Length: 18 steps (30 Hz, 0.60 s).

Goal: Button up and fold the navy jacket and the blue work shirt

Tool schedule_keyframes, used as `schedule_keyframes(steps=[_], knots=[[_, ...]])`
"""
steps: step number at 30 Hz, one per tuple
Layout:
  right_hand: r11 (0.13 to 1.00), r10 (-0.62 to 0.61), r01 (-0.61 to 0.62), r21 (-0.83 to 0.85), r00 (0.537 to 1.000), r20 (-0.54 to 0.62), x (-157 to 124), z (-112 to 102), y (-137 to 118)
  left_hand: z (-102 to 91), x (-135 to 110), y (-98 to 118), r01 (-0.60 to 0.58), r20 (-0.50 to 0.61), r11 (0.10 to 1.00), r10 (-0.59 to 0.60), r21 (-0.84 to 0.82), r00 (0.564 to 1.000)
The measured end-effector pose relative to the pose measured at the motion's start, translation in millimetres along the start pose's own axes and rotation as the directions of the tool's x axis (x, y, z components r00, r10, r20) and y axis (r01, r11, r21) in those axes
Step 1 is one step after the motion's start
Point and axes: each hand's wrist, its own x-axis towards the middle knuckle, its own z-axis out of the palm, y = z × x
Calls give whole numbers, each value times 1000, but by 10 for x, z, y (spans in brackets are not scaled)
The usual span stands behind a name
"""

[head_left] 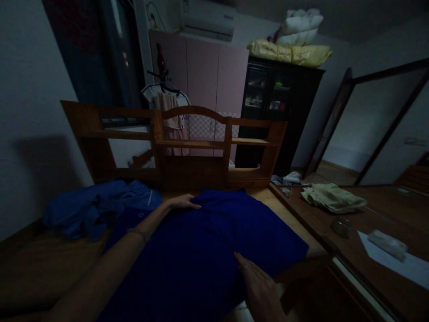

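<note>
A deep blue garment (201,250), which looks like a shirt, lies spread over the wooden desktop with some wrinkles. My left hand (182,202) rests on its upper part, fingers stretched out over the cloth. Lower down on the right, my right hand (257,281) touches the fabric with straight fingers and holds nothing that I can see. A small round mark (140,215) shows on the cloth left of my left forearm. The garment's lower edge runs out of view.
A crumpled lighter blue garment (97,205) lies at the left. Wooden shelves (192,144) rise behind the desktop. On the brown table to the right are folded pale clothing (331,197), a glass jar (341,226), a white sheet (407,268) and a whitish packet (388,244).
</note>
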Motion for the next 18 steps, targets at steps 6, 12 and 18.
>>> schedule_keyframes(steps=[6,12,18], knots=[[913,349,-358,196,934,78,275,-646,353,-139,-318,337,-226,-233,896,143,-383,962],[733,490,-416,539,872,6,1083,-1584,663,-477,-927,1195,-562,-624,744,255,-362,738],[710,494,-348,613,866,-81,1507,-1877,868,-567,-1713,1765,-678,-788,711,305,-184,534]])
